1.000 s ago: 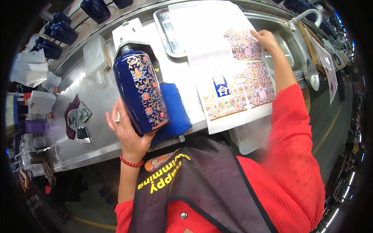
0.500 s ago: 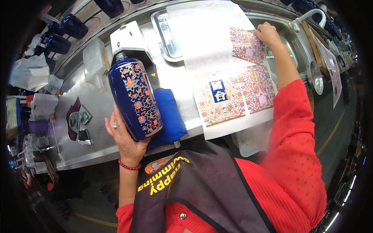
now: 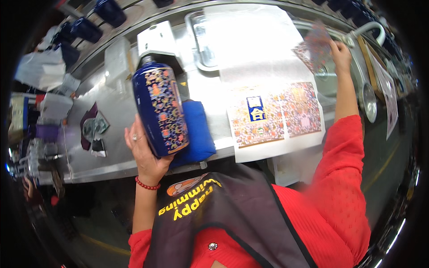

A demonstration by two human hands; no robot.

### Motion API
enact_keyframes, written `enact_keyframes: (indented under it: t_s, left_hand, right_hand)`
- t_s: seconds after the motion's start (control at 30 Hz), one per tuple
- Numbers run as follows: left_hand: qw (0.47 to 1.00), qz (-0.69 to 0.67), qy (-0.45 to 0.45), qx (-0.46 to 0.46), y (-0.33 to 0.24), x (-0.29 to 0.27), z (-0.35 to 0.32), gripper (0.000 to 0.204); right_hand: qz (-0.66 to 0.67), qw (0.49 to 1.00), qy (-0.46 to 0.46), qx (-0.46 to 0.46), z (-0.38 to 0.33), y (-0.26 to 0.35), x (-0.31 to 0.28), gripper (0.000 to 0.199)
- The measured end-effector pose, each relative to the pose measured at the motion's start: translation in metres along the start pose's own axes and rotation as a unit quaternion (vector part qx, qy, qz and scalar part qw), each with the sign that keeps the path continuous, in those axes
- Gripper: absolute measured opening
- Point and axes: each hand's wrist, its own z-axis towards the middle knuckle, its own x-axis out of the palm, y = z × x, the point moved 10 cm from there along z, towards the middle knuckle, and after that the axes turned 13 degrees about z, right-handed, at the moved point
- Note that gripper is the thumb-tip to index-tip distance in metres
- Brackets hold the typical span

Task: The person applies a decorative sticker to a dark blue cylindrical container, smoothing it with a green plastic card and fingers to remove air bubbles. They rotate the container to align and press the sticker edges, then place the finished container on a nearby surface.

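A dark blue bottle [image 3: 147, 111] with a colourful flower-and-scroll pattern is tilted in my left hand [image 3: 149, 154], its neck pointing away from me. My fingers and thumb are round its lower end. In my right hand [image 3: 342, 56], a thin flower-patterned decal sheet [image 3: 316, 47] is pinched by its edge, over the sink's near left side; motion blurs it. Two similar printed decal sheets [image 3: 263, 131] lie on white paper [image 3: 250, 40] on the bench, one with a blue label panel. Beside the bottle's base rests a folded blue cloth [image 3: 199, 134].
A metal sink [image 3: 328, 85] with a white tap [image 3: 373, 29] is at the right, near a round metal bowl [image 3: 369, 102]. A metal tray [image 3: 196, 53] and a white box [image 3: 156, 38] stand behind. Dark scraps [image 3: 91, 129] lie left; blue bottles [image 3: 87, 29] line the back.
My right hand has lifted the patterned decal sheet off the white paper and carried it right, over the sink. My left hand still holds the bottle in much the same pose.
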Motion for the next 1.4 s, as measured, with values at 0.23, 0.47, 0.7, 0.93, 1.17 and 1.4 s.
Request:
enact_keyframes:
  t_s: [0.23, 0.47, 0.7, 0.93, 1.17, 1.4]
  left_hand:
    - [1.000, 0.013, 0.009, 0.001, -0.006, -0.019, 0.007, 0.114]
    - [0.996, 0.089, -0.028, 0.011, -0.026, -0.044, 0.019, 0.105]
    - [0.993, 0.093, -0.046, 0.058, -0.029, -0.048, 0.024, 0.105]
    - [0.994, 0.036, 0.021, 0.104, -0.034, -0.062, 0.037, 0.105]
    - [0.975, -0.106, -0.094, 0.170, -0.050, -0.127, 0.089, 0.099]
    - [0.959, -0.226, -0.063, 0.159, -0.078, -0.145, 0.090, 0.058]
  right_hand:
    - [-0.425, 0.875, 0.205, 0.107, 0.001, -0.203, 0.031, 0.044]
    - [-0.424, 0.899, 0.107, 0.001, -0.001, -0.102, 0.002, 0.025]
    - [-0.223, 0.930, 0.092, -0.278, -0.030, 0.161, 0.013, 0.014]
    - [-0.017, 0.900, 0.172, -0.400, -0.127, 0.380, 0.032, 0.012]
    - [0.092, 0.820, 0.292, -0.484, -0.222, 0.517, 0.035, 0.009]
    - [0.151, 0.796, 0.292, -0.508, -0.276, 0.563, 0.035, 0.014]
